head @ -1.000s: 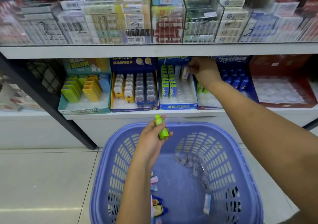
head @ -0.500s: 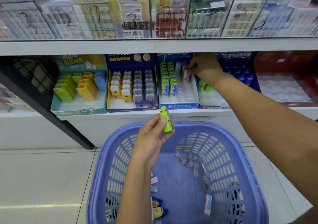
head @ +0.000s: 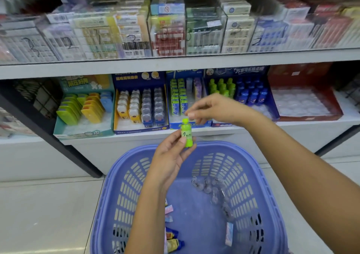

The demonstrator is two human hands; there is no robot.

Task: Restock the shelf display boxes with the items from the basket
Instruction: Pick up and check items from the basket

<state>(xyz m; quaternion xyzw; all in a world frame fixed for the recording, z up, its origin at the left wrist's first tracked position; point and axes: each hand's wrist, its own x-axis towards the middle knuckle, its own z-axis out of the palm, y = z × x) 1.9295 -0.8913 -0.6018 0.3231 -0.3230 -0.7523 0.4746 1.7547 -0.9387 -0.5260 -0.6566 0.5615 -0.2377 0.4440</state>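
The left hand [head: 171,156] pinches a small green bottle [head: 187,136] upright over the far rim of the purple basket [head: 251,168]. The right hand [head: 216,109], loosely curled and empty, hovers just over its cap, partly hiding the blue display box [head: 243,71] of green and blue bottles. Clear capsules [head: 212,187] lie in the basket.

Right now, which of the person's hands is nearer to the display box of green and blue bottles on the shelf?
Right. The right hand hangs just in front of the display box, at its left end; the left hand is lower, over the basket, holding a green bottle.
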